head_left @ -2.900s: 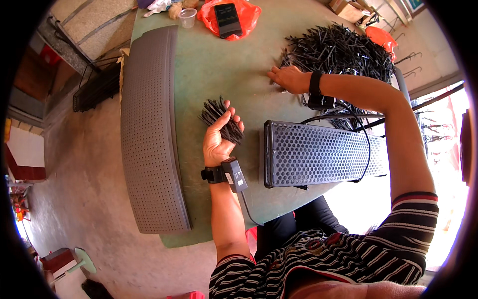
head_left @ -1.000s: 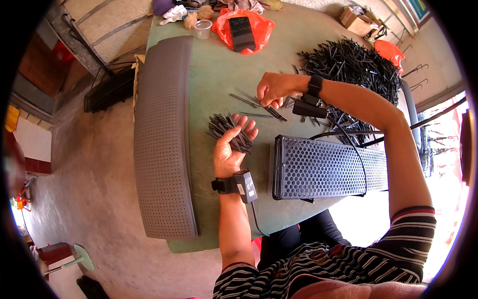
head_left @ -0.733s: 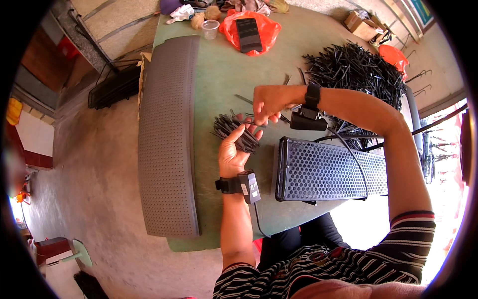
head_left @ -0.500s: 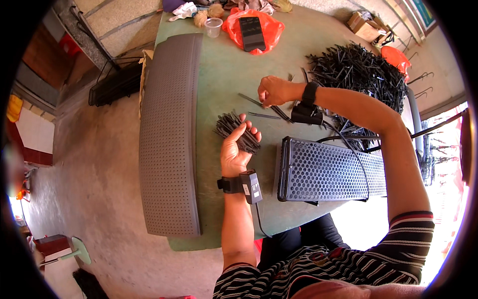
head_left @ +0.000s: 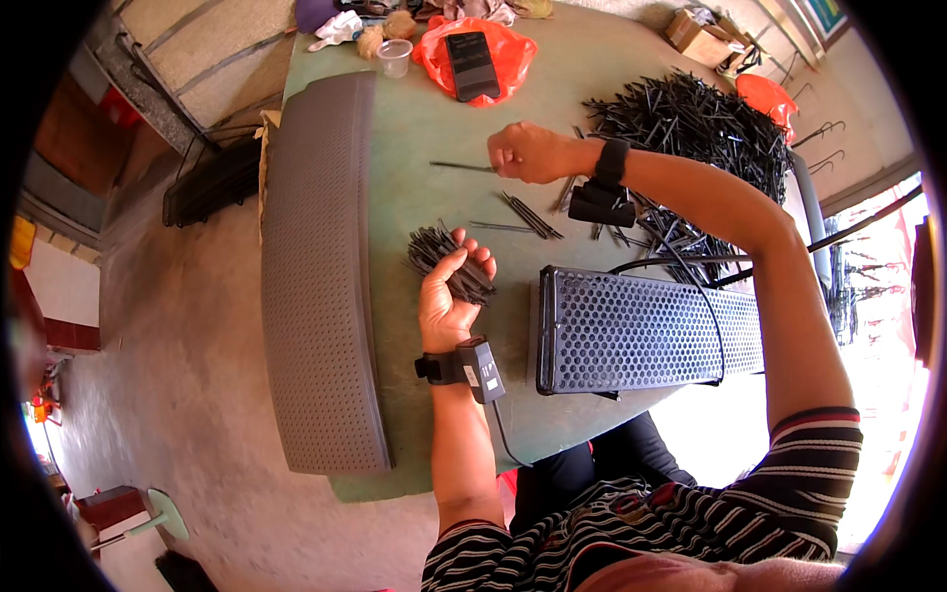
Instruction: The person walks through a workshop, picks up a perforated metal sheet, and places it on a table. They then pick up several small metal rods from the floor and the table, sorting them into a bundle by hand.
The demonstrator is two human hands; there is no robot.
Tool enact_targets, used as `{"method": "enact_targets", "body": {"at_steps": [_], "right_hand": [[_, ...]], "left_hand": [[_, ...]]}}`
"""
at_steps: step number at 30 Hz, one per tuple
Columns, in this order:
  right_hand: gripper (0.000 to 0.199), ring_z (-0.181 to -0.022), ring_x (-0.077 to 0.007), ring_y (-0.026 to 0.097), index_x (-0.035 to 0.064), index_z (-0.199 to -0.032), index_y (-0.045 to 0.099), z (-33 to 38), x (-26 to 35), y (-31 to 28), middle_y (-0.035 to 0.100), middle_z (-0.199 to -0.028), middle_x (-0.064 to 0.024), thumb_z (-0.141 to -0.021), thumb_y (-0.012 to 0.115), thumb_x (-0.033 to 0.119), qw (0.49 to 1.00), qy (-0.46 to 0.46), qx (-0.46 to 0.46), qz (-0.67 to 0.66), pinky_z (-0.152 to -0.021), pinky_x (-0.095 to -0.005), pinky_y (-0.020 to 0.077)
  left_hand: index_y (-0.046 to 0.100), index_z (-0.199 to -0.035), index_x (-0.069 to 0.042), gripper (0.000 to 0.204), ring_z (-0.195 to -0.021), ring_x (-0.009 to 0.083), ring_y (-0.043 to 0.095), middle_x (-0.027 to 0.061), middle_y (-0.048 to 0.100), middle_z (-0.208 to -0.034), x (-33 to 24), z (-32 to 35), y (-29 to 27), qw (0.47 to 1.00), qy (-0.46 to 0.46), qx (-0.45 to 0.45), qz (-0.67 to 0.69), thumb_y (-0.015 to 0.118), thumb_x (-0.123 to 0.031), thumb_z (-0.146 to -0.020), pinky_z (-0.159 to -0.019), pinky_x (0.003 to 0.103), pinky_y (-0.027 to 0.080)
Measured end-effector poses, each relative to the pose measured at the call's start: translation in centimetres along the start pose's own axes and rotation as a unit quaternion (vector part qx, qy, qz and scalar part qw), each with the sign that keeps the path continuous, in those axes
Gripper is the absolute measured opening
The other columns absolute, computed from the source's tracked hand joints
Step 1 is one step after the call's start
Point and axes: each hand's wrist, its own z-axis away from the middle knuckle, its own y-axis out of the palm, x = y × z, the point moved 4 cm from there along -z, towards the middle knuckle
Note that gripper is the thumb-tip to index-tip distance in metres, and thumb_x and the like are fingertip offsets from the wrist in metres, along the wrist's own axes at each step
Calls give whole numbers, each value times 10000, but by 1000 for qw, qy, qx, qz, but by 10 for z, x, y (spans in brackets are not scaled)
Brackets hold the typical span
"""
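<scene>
My left hand (head_left: pixel 449 296) is closed round a bundle of thin black strips (head_left: pixel 430 251), whose ends fan out past the fingers. Farther off and to the right, my right hand (head_left: pixel 541 154) is closed, with a single black strip (head_left: pixel 458 166) sticking out to its left. Its fingertips are partly hidden. Between the two hands, a few loose strips (head_left: pixel 531 215) rest on the green table (head_left: pixel 424 128). A big heap of the same strips (head_left: pixel 695 133) lies beyond my right wrist.
A long grey perforated panel (head_left: pixel 318 276) runs along the table's left side. Near my right forearm stands a black honeycomb-mesh box (head_left: pixel 631 331), a cable across it. A phone (head_left: pixel 473 67) lies on a red plastic bag (head_left: pixel 515 54), beside a clear cup (head_left: pixel 395 59).
My right hand has shifted slightly farther away from me, and the single strip has moved with it. My left hand keeps its bundle. The whole view has slid a little.
</scene>
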Motion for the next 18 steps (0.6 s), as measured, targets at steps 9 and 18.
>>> {"method": "enact_targets", "body": {"at_steps": [9, 18], "right_hand": [[107, -520, -108, 508, -7, -782, 594, 12, 46, 6, 549, -627, -46, -732, 540, 72, 968, -57, 186, -159, -494, -234, 425], [143, -454, -175, 579, -47, -662, 562, 7, -9, 16, 566, -545, -120, -669, 590, 93, 985, 131, 107, -24, -408, -288, 470]], "left_hand": [[465, -1132, -33, 382, -883, 302, 560, 131, 569, -987, 8, 7, 16, 994, -76, 48, -61, 559, -20, -762, -806, 418, 465], [478, -1146, -38, 439, -723, 181, 556, 70, 577, -846, 3, 0, 2, 995, -58, 51, -68, 602, 15, -727, -685, 361, 479]]}}
